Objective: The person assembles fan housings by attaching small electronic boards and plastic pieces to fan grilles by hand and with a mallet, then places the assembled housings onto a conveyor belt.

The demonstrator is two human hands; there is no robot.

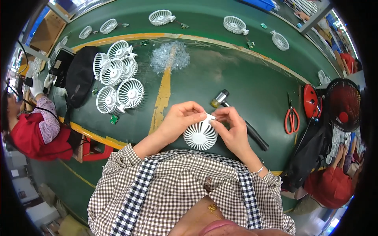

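Note:
A round white slatted fan housing (200, 137) is held near the table's front edge, close to my body. My left hand (183, 121) pinches its short neck from the left, thumb against forefinger. On the other side of the neck, my right hand (233, 128) closes thumb and fingers on it. Anything small between the fingertips is hidden. Just beyond my right hand lies a hammer (256, 135) with a black handle, its metal head showing above my fingers and a yellowish face at one end.
Stacked white fan housings (130, 93) stand at the left beside a black bag (81, 74). Small clear plastic pieces (170, 57) are heaped farther back. Red-handled cutters (291, 120) and a dark fan (343, 104) are at right. More housings (235, 24) line the far green surface. Co-workers sit either side.

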